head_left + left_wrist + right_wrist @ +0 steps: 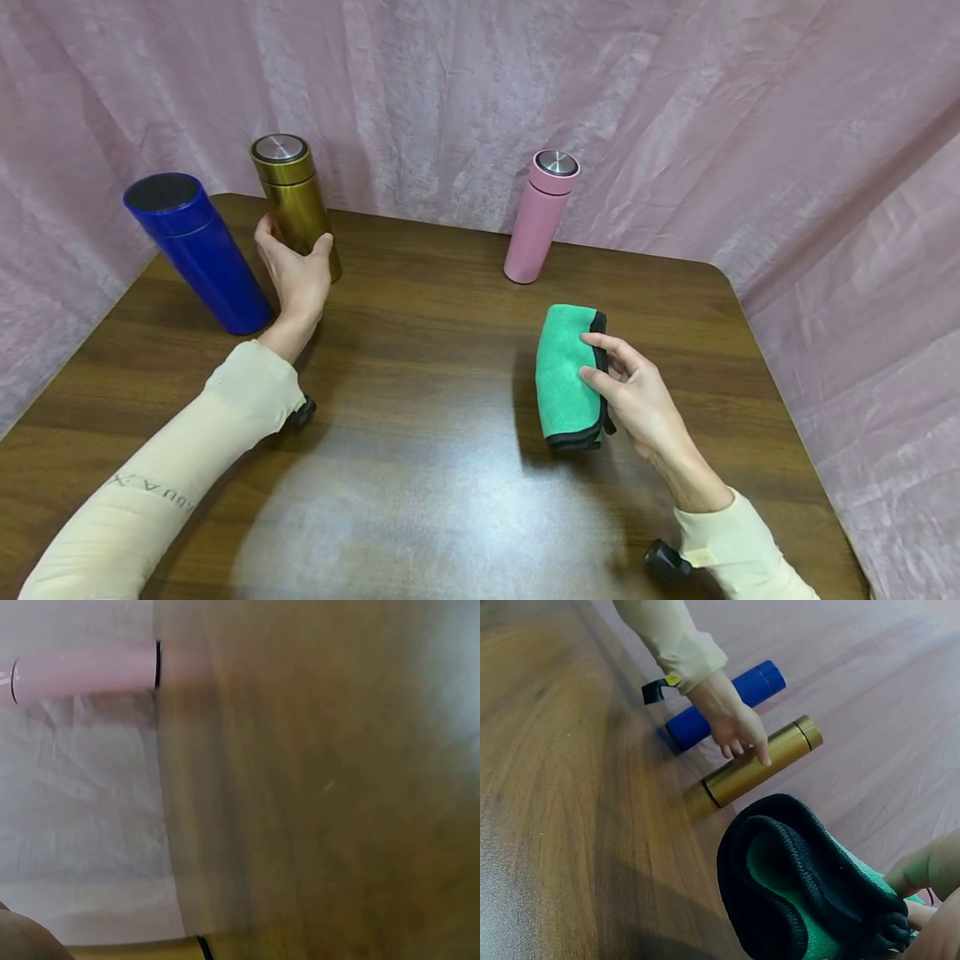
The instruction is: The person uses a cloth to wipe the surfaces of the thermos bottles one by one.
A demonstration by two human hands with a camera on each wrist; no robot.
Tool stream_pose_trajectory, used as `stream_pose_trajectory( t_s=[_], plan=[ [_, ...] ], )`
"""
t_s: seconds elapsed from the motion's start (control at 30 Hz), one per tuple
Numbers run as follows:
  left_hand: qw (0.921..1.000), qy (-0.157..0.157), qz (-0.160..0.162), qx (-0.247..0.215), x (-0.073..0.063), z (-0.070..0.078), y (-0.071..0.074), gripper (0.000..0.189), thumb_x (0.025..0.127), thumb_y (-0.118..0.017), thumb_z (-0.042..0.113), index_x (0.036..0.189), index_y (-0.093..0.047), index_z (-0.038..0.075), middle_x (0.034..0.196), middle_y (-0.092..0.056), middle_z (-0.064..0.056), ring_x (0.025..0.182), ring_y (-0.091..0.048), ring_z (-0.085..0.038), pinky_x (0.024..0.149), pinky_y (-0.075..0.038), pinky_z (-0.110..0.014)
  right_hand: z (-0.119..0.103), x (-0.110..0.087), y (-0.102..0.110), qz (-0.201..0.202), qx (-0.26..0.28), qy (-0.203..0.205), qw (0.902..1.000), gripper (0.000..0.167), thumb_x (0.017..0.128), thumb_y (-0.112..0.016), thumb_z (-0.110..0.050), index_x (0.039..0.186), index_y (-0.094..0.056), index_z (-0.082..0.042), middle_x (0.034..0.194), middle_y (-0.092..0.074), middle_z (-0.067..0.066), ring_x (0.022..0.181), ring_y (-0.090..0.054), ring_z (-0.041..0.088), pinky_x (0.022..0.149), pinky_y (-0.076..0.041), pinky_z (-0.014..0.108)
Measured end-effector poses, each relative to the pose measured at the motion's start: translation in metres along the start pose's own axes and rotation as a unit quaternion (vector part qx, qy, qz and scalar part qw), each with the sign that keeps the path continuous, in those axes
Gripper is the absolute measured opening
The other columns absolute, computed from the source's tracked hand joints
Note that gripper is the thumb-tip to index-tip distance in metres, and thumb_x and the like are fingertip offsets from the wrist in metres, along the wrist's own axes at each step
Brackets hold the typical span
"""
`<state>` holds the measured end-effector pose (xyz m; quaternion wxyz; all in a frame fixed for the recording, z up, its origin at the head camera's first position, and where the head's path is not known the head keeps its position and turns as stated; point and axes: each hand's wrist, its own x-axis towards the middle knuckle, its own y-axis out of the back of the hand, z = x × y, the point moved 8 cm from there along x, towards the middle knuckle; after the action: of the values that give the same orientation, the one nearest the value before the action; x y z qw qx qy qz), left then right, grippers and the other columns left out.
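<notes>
A gold thermos (303,208) with a steel-topped lid stands near the back left of the table, and my left hand (296,271) grips its lower body, the thumb on the right side. In the left wrist view only a thumb (30,936) and a thin strip of the gold thermos (135,952) show at the bottom edge. My right hand (637,396) pinches a folded green cloth (567,375) with black edging by its right side. The right wrist view shows the folds of the cloth (776,862) end-on and the left hand (735,724) at the gold thermos.
Left of the gold thermos stands a blue thermos (206,258) with a dark top, close to the left forearm. A pink thermos (536,221) stands at the back, beyond the cloth. Pink curtains (435,108) hang behind the brown wooden table (420,333).
</notes>
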<state>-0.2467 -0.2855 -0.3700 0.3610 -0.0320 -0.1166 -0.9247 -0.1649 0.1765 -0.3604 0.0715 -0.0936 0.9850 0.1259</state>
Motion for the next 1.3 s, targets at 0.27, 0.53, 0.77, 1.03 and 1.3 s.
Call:
stream_pose_trajectory(
  t_s=[0.27,0.53,0.77,1.03,1.3],
  plan=[
    [0.9992,-0.025,0.031,-0.001,0.019,0.004,-0.005,0.084,0.090,-0.082,0.020,0.154,-0.030,0.009,0.153,-0.041,-0.006,0.138,-0.039,-0.010,0.112,-0.024,-0.013,0.002,0.001,0.002,-0.004,0.006,0.001,1.0000,0.049,0.100,-0.063,-0.001,0.148,-0.051,-0.005,0.137,-0.052,0.017,0.113,-0.061,0.015,0.088,-0.055,0.021],
    [0.9994,-0.011,0.031,0.005,0.025,0.001,-0.003,0.083,0.089,-0.084,0.024,0.154,-0.034,0.013,0.153,-0.047,-0.003,0.137,-0.044,-0.010,0.113,-0.027,-0.015,0.002,0.004,0.003,0.001,0.009,0.002,1.0000,0.050,0.100,-0.066,-0.005,0.148,-0.052,-0.007,0.138,-0.052,0.016,0.115,-0.062,0.016,0.087,-0.057,0.025],
    [0.9996,-0.009,-0.021,0.018,0.020,0.004,-0.010,0.081,0.090,-0.083,0.026,0.154,-0.036,0.013,0.150,-0.050,-0.006,0.134,-0.048,-0.016,0.113,-0.034,-0.022,-0.001,0.003,0.003,-0.002,0.015,0.009,0.9998,0.051,0.100,-0.066,-0.003,0.148,-0.052,-0.005,0.137,-0.052,0.017,0.114,-0.062,0.014,0.087,-0.057,0.024],
    [0.9931,-0.029,-0.113,0.004,0.001,0.016,-0.021,0.081,0.090,-0.082,0.022,0.155,-0.035,0.007,0.147,-0.050,-0.012,0.127,-0.050,-0.022,0.107,-0.041,-0.031,-0.002,0.002,0.005,0.005,0.010,0.013,0.9999,0.050,0.099,-0.067,-0.004,0.147,-0.053,-0.006,0.135,-0.054,0.015,0.112,-0.063,0.015,0.085,-0.058,0.025],
    [0.9747,-0.052,-0.217,-0.012,-0.024,0.027,-0.029,0.076,0.093,-0.080,0.020,0.152,-0.036,0.001,0.143,-0.051,-0.016,0.127,-0.052,-0.027,0.108,-0.045,-0.042,-0.007,-0.001,0.007,0.006,0.006,0.022,0.9997,0.050,0.099,-0.068,-0.004,0.147,-0.054,-0.007,0.132,-0.056,0.015,0.106,-0.066,0.013,0.083,-0.060,0.027]
  ],
)
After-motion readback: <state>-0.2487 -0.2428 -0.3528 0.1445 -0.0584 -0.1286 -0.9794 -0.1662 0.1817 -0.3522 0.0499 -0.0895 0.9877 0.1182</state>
